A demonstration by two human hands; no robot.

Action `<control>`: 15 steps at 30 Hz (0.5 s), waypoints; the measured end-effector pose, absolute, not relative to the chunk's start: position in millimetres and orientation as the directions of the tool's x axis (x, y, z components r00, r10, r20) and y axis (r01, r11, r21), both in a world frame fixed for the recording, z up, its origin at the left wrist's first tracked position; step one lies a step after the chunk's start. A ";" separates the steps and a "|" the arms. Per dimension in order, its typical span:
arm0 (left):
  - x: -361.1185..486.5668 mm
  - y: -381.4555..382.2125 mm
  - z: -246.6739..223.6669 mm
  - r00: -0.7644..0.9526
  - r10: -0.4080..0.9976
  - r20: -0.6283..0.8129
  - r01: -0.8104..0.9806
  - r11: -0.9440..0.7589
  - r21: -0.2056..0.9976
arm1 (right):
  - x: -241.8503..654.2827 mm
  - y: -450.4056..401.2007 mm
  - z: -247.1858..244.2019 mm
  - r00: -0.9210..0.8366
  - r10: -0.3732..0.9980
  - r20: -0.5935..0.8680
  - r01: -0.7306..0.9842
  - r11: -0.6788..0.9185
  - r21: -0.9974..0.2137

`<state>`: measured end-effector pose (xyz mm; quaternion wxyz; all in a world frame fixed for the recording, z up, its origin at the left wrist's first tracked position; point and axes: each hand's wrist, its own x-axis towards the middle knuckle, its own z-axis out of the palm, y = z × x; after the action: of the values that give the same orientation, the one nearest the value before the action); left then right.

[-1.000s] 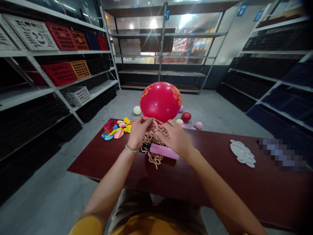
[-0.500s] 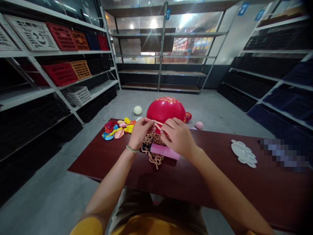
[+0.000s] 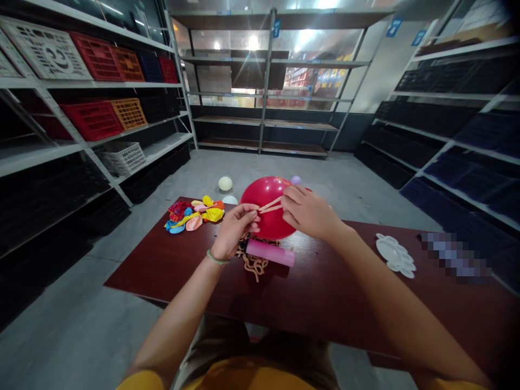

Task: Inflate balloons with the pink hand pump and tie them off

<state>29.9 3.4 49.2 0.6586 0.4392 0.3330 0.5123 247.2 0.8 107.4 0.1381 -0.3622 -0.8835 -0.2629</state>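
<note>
From across the room, the person's left hand pinches a pale rubber strip between thumb and fingertips. The right hand, fingers pressed together, holds the strip against a red balloon, raised over the far edge of the tabletop. A pink tube lies near that edge, touching a tan rubber coil.

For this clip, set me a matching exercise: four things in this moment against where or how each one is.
Things:
1. red balloon
2. tan strip
3. green bracelet
4. white palette

Places and states:
A. on the right side of the table
B. around the left wrist
C. stretched from left hand to right hand
D. inflated, behind the strip

Pairs: 1-D, 2-C, 3-B, 4-A
</note>
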 end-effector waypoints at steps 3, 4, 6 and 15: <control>22.9 -1.6 54.6 0.372 0.928 -0.019 -0.358 0.163 0.919 | 248.9 2.3 99.9 -0.697 0.577 0.426 0.714 0.613 0.338; 20.2 -2.6 56.4 0.422 0.906 -0.039 -0.333 0.195 0.923 | 248.8 2.3 98.9 -0.699 0.578 0.422 0.713 0.615 0.337; 15.4 -3.0 58.6 0.505 0.858 -0.094 -0.268 0.260 0.928 | 247.6 1.8 98.3 -0.699 0.580 0.419 0.713 0.614 0.338; 15.1 -2.6 52.7 0.541 0.831 -0.130 -0.288 0.327 0.900 | 242.9 -2.9 97.8 -0.705 0.603 0.374 0.709 0.621 0.335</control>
<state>15.1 -2.6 52.7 0.7557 0.4463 0.3044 0.3703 242.9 -2.9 97.8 0.1130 -0.3671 -0.8931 -0.2342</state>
